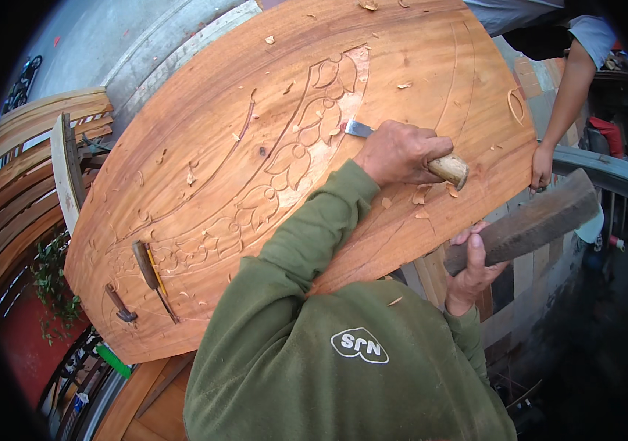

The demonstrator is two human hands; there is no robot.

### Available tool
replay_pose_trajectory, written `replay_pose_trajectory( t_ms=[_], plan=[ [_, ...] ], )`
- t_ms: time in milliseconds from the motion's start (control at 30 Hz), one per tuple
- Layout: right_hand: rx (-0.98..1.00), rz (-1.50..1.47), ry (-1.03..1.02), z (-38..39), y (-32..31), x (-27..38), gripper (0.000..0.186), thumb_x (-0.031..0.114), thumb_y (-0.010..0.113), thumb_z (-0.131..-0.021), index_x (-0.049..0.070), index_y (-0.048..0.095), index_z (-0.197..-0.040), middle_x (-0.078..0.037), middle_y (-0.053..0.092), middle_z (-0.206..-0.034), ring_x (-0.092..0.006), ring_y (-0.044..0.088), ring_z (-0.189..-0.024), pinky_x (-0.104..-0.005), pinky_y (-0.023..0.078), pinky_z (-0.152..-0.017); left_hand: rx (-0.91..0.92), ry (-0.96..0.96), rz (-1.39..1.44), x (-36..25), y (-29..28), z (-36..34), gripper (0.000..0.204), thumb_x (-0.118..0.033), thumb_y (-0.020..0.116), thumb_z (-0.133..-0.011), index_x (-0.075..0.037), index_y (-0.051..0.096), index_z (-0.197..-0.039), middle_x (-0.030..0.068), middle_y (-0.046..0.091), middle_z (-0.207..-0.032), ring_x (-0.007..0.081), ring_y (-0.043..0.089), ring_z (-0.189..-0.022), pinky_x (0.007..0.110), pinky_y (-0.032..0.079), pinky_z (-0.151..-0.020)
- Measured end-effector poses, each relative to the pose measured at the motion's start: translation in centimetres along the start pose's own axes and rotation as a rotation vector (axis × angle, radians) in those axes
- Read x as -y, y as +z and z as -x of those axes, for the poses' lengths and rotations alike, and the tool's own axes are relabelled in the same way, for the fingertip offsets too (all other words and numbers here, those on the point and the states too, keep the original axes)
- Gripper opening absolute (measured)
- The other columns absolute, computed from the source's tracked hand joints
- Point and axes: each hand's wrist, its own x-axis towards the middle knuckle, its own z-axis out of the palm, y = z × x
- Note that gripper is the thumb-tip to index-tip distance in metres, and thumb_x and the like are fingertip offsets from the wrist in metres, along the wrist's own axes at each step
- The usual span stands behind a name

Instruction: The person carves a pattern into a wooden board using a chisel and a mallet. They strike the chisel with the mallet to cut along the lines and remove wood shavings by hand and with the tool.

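Nearest, a green shirt is filling the middle. To its right, the right hand is wrapping fingers and thumb around a dark block; whether the block is touching the board, I cannot tell. The board is spreading from near left to far right beyond the shirt. On its near left, a small tool, a longer tool and a yellow pencil are lying, the pencil just beside the longer tool. Farther in, the left hand is clamping a chisel, whose blade is pointing left and resting by the carved band. Shavings are lying about. On the right, a co-worker's hand is touching the board's edge. Far left, a motorbike is standing.
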Motion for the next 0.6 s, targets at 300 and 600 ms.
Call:
replay_pose_trajectory(
  t_ms=[300, 600],
  plan=[
    [-0.028, -0.022, 0.148, -0.2, 0.3, -1.3, 0.105, -0.002, 0.073, -0.09, 0.007, 0.011, -0.174, -0.007, 0.06, -0.108, -0.0142, 0.06, -0.095, -0.0301, 0.054, -0.085, 0.035, -0.026, -0.02, 0.4, 0.1, 0.2, 0.04, -0.042, 0.089, -0.077, -0.018, 0.06, -0.092, 0.0033, 0.067, -0.079, 0.0295, 0.073, -0.075, 0.046, 0.056, -0.06],
    [0.12, 0.211, 0.168, -0.3, 1.1, -0.2, 0.085, 0.001, 0.072, -0.092, 0.003, 0.029, -0.165, -0.009, 0.06, -0.109, -0.0168, 0.061, -0.089, -0.0332, 0.055, -0.081, -0.02, -0.012, -0.092, 0.9, -0.5, 0.5, 0.039, -0.043, 0.09, -0.074, -0.019, 0.065, -0.092, 0.0014, 0.065, -0.077, 0.027, 0.071, -0.072, 0.044, 0.054, -0.056]
  ],
)
